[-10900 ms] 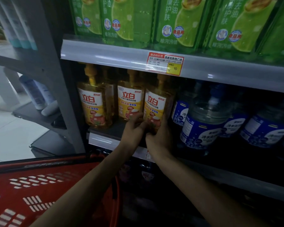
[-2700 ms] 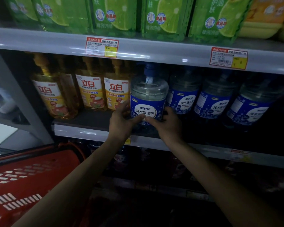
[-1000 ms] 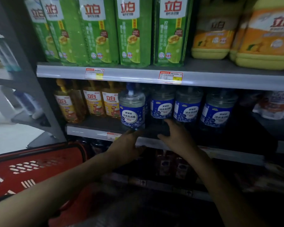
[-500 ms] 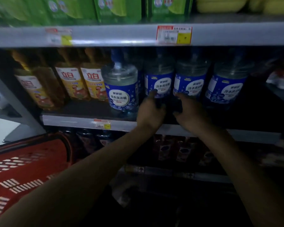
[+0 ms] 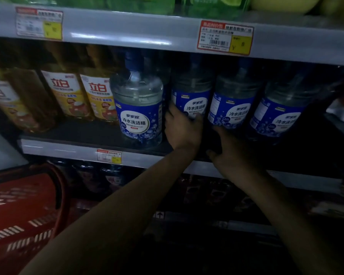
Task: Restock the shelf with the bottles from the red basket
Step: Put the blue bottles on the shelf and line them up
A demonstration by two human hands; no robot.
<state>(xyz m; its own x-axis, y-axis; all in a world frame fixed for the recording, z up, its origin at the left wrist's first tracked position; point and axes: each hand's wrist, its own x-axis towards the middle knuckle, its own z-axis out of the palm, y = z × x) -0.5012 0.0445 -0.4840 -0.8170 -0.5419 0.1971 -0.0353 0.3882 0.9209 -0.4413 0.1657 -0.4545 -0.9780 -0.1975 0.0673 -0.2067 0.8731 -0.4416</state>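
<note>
Several clear bottles with blue labels stand in a row on the middle shelf (image 5: 87, 135). One blue-labelled bottle (image 5: 139, 108) stands further forward than the rest. My left hand (image 5: 184, 130) reaches in just right of it, and its thumb and fingers lie against the lower front of the second blue-labelled bottle (image 5: 193, 96). My right hand (image 5: 230, 151) hovers with spread fingers at the shelf edge, below the third blue-labelled bottle (image 5: 232, 104), and holds nothing. The red basket (image 5: 22, 205) sits at the lower left; its inside is not visible.
Yellow-labelled amber bottles (image 5: 64, 94) fill the left of the same shelf. Green packs line the shelf above, behind a rail with price tags (image 5: 225, 37). A dark lower shelf with more goods lies beneath my arms.
The view has moved closer to the shelf. My left hand has slid up onto the second blue-labelled bottle. My right hand has drifted right and down toward the shelf edge.
</note>
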